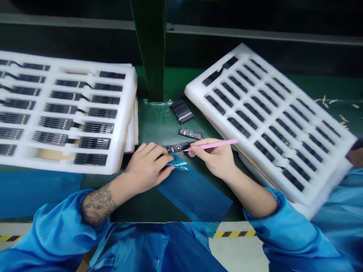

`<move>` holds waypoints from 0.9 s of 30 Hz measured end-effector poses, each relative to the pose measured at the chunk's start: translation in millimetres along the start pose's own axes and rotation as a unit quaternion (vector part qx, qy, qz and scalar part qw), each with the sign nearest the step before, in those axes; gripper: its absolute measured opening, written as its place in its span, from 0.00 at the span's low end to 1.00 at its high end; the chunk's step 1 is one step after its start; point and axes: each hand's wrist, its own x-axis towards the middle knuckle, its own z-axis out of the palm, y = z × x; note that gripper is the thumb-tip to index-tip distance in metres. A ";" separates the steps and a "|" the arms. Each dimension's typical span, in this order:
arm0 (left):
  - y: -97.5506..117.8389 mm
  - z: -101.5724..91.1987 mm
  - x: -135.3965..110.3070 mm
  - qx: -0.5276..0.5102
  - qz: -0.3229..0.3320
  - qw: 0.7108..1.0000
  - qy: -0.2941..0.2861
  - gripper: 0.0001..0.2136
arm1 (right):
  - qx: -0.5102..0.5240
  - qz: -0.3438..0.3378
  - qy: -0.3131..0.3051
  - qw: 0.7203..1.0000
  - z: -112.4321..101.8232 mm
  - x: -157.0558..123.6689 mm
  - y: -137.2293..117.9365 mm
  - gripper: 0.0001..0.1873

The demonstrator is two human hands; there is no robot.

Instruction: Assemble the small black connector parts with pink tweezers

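Observation:
Pink tweezers [219,144] sit in the closed fingers of my right hand [217,158], their fine tip touching or just over a small black circuit board [177,147]. My left hand [150,163] has its fingers curled at the board's left end, steadying it on the table. Its thumb side rests by the top edge of a blue sheet [195,189] dotted with rows of small dark pieces. Just beyond lies a second black board [190,133], and behind that a flat stack of black strips [182,112] with a pale band across it.
A white foam tray [131,98] filled with black parts stands at left, stacked on others. Another foam tray [195,88] lies angled at right. A green post [150,49] rises at the back. Pale scraps [324,101] litter the far right; a person's blue sleeve [340,204] shows there.

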 end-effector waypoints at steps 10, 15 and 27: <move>-10.3 25.1 17.7 -0.027 0.031 0.999 0.025 0.07 | -0.094 -0.014 0.106 0.990 -7.3 6.4 3.9 0.13; -10.9 25.1 17.9 -0.039 0.032 0.998 0.045 0.07 | -0.089 -0.004 0.093 0.992 -6.2 6.3 6.6 0.13; -10.9 25.6 17.4 -0.045 0.028 0.998 0.039 0.07 | -0.124 -0.002 0.087 0.988 -6.0 4.7 9.9 0.13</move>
